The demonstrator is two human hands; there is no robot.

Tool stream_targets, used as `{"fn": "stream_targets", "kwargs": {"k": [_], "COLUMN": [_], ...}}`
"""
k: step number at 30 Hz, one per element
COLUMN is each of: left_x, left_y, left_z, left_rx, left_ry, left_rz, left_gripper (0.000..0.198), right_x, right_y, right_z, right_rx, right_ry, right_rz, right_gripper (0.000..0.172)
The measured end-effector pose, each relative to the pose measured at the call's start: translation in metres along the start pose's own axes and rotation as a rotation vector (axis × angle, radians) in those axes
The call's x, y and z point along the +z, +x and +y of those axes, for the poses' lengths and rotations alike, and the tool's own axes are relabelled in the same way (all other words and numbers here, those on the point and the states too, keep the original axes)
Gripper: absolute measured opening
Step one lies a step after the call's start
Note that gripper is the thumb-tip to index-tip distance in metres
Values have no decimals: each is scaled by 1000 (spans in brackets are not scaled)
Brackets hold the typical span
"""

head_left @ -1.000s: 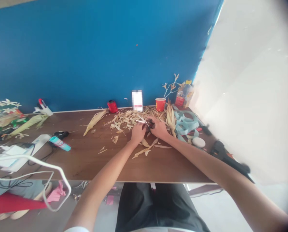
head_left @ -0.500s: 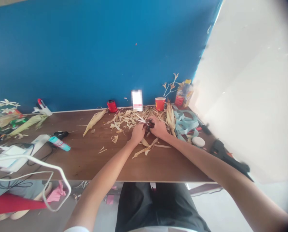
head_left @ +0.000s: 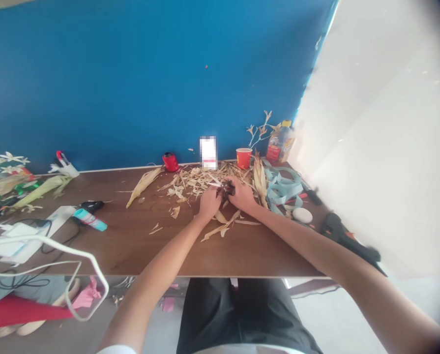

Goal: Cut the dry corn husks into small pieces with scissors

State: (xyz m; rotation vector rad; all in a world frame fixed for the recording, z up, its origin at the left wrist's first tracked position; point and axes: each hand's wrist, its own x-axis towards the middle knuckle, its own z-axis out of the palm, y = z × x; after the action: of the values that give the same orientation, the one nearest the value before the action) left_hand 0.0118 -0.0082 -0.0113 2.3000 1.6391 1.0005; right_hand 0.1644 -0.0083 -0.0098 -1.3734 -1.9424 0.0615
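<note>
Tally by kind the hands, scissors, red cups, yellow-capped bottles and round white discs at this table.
Hands, left hand and right hand: 2
Scissors: 1 pair
Red cup: 1
Yellow-capped bottle: 1
Round white disc: 1
Total: 6

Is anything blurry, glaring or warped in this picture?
Head view: the pale wall at right looks washed out, and the upper right corner darkens; the right forearm looks stretched toward the frame's edge; the white upright panel has pixelated edges; detail is soft around the scissors, so what the left hand grips is unclear.
</note>
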Motion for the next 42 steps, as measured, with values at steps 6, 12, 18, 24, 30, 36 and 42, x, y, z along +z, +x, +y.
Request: {"fn": "stream_targets", "kwargs": {"k": [6,12,18,24,30,36,42], "left_x": [-1,5,7,2,7,18,15], "left_y": [-2,4,2,3,3,6,7], "left_z": [-1,-8,-9,-6,-7,-12,-14], "left_rx": [-48,15,61,23,-131,-258,-377], "left_ry": [34,-175,-364,-574,-748,-956,-1131], "left_rz": [30,15,12,21,42,121,78], "left_gripper": [21,24,33,26,21,10,20], "right_x": [1,0,-1,4,5,1,-2], "right_y": [-2,-3,-5,-8,-8,-7,-7], "right_z": [-3,-2,-2,2,6,4,2], "right_rx": [-12,-52,-154,-314,-438,-528,-528], "right_ry": [-113,-93,-42,-70,-103,-113,-180], "right_rz": [-11,23,74,99,124,60,21], "right_gripper": [53,56,54,48,53,58,55]}}
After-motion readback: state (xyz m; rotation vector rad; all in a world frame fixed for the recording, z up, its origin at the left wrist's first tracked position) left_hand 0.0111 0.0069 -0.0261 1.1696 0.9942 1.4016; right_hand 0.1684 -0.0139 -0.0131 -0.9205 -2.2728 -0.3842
